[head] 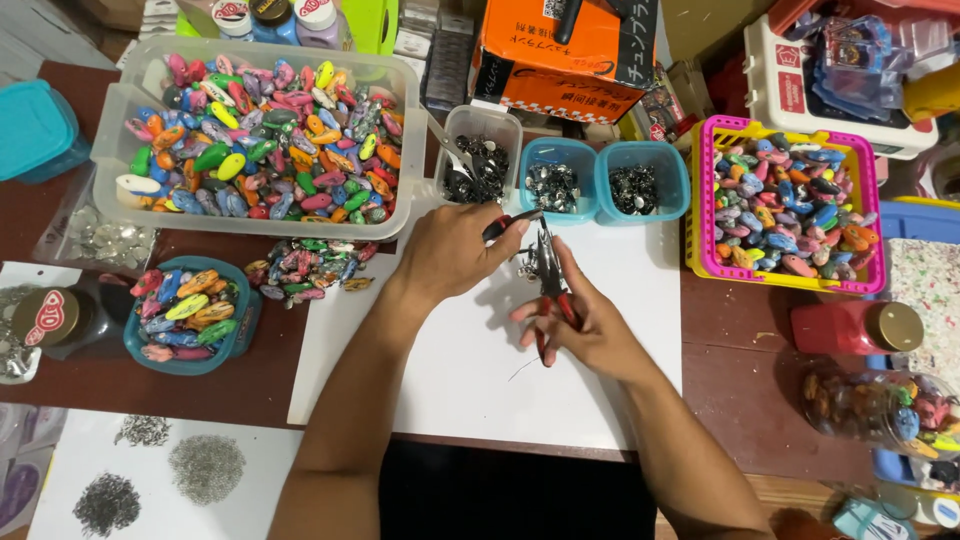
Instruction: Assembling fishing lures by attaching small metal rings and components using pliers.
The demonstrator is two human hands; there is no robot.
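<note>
My left hand (450,255) is closed around a small red-handled tool (508,224) over the white paper sheet (470,380). My right hand (580,325) grips red-handled pliers (551,280), jaws pointing up toward the left hand. Between the two tool tips sits a tiny metal piece (527,266), too small to make out. Just beyond stand a clear tub (480,155) and two blue tubs (553,185) (640,185) of small dark metal parts.
A large clear bin of colourful oval lures (260,140) sits far left, a pink basket of them (785,205) at right, a teal bowl (185,315) at left. A loose pile of lures (305,265) lies beside the paper. Jars (855,327) and small ring piles (205,468) border the area.
</note>
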